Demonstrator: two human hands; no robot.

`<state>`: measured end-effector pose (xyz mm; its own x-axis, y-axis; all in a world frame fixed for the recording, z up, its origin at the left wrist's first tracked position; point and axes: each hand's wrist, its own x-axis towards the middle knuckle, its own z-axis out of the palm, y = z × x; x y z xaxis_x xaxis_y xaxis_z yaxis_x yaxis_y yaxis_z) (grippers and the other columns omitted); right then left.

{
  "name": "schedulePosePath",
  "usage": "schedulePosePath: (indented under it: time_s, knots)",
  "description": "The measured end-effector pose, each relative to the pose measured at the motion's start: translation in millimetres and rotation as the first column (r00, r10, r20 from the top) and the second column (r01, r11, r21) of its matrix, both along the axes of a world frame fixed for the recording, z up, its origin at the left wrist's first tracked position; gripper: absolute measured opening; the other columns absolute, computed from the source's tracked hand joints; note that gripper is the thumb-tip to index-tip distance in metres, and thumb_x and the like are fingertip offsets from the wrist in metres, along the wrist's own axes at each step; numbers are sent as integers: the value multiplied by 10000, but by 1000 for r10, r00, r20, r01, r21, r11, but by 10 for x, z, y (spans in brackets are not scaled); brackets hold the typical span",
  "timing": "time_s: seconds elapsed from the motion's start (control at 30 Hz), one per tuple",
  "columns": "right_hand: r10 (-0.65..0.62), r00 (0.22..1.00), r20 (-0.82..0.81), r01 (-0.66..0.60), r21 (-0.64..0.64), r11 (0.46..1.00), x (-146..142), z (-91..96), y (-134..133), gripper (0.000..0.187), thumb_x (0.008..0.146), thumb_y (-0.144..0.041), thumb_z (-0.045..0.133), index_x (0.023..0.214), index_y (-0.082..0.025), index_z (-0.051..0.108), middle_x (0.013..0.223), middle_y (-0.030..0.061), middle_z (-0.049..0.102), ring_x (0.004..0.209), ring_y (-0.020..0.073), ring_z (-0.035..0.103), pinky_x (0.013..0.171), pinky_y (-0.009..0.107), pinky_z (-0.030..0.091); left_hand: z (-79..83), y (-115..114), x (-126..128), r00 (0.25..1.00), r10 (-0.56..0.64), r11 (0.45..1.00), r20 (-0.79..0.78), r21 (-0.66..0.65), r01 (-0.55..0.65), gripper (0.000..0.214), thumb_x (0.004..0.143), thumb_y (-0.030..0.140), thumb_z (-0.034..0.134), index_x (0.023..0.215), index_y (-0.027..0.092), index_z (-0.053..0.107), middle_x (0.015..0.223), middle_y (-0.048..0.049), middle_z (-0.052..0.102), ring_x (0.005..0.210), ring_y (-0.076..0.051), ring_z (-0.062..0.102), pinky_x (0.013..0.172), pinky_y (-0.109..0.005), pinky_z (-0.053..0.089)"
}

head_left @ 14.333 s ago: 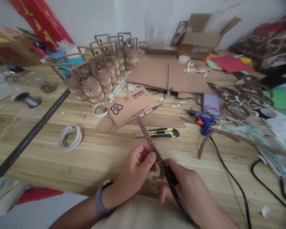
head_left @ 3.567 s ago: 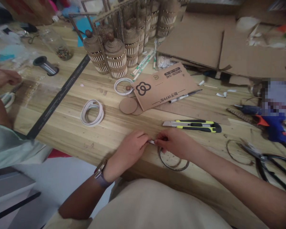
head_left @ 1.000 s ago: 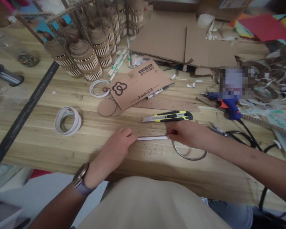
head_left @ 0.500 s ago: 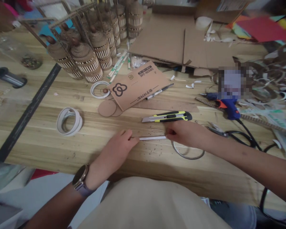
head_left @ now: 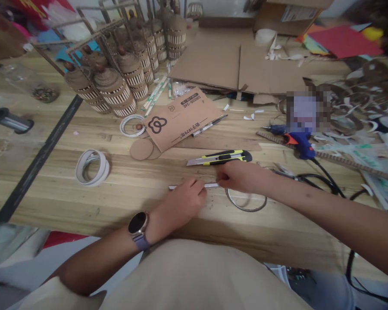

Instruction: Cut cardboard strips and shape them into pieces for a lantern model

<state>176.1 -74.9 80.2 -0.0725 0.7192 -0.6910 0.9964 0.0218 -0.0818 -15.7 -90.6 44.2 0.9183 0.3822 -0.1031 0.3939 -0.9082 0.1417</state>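
Note:
A narrow white strip (head_left: 211, 185) lies low over the table between my two hands. My left hand (head_left: 184, 200), with a watch on its wrist, is closed over the middle of the strip, and the strip's left end shows past the knuckles. The right end is pinched in the curled fingers of my right hand (head_left: 237, 176); the fingertips are partly hidden. Just beyond the right hand lies a yellow and black utility knife (head_left: 224, 158), its blade out and pointing left. A thin metal ring (head_left: 245, 210) rests on the table under the right wrist.
Pale tape rings (head_left: 92, 168) lie at the left. Behind are a printed cardboard piece (head_left: 181, 118), a pen (head_left: 210, 125), cardboard discs (head_left: 141, 149) and several lantern-like models (head_left: 114, 92). A blue glue gun (head_left: 302, 144) with a black cord lies right, before a heap of scraps (head_left: 358, 112).
My left hand has slid right along the white strip, closer to my right hand, so its left end now shows. The right hand keeps its pinch. The whole view has shifted slightly.

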Motion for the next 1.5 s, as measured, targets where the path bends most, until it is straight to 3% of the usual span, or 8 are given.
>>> schedulePosePath:
  time_s: [0.33, 0.57, 0.77, 0.87, 1.2, 1.5]
  knots:
    - [-4, 997, -81, 6, 13, 1000, 66, -54, 19, 226, 824, -220, 549, 824, -150, 764, 820, 134, 737, 802, 253, 686, 600, 279, 407, -64, 70, 281, 995, -70, 997, 78, -6, 71, 217, 980, 82, 431, 1024, 90, 643, 1009, -103, 657, 909, -225, 577, 851, -346, 493]
    - [-147, 951, -273, 108, -151, 983, 198, 17, -15, 277, 870, -248, 511, 766, -162, 753, 556, 18, 671, 542, 139, 634, 539, 222, 410, -103, 41, 184, 994, -73, 997, 82, -23, 75, 200, 982, 94, 444, 1018, 82, 641, 1011, -114, 662, 938, -238, 590, 839, -360, 512]
    - [-267, 878, -398, 192, -219, 957, 207, -24, -157, 263, 854, -228, 512, 888, -174, 767, 777, 2, 750, 486, 79, 607, 535, 192, 439, -89, -32, 77, 996, -63, 997, 58, -50, 66, 184, 981, 96, 456, 1037, 85, 631, 1022, -111, 655, 927, -238, 587, 805, -357, 521]
    - [-301, 857, -418, 224, -224, 949, 249, -48, -196, 259, 838, -237, 531, 933, -188, 768, 768, -11, 743, 474, 76, 594, 555, 189, 456, -63, -39, 79, 998, -56, 997, 35, -57, 58, 187, 981, 92, 452, 1036, 89, 632, 1011, -105, 652, 917, -233, 583, 802, -358, 521]
    - [-293, 914, -281, 278, -94, 956, 508, 1, -325, 192, 815, -262, 564, 793, -200, 745, 697, -12, 716, 518, 112, 597, 546, 216, 430, -21, -43, 77, 997, -44, 997, 57, -54, 47, 177, 973, 105, 485, 1079, 91, 626, 969, -100, 631, 911, -234, 569, 733, -336, 515]
    - [-163, 979, -123, 165, 13, 986, 555, -29, -354, 206, 823, -288, 591, 851, -217, 782, 738, 17, 737, 688, 173, 644, 607, 252, 392, -14, -44, 72, 998, -42, 996, 46, -77, 45, 175, 976, 98, 472, 1072, 92, 618, 1010, -103, 622, 955, -235, 557, 799, -342, 502]
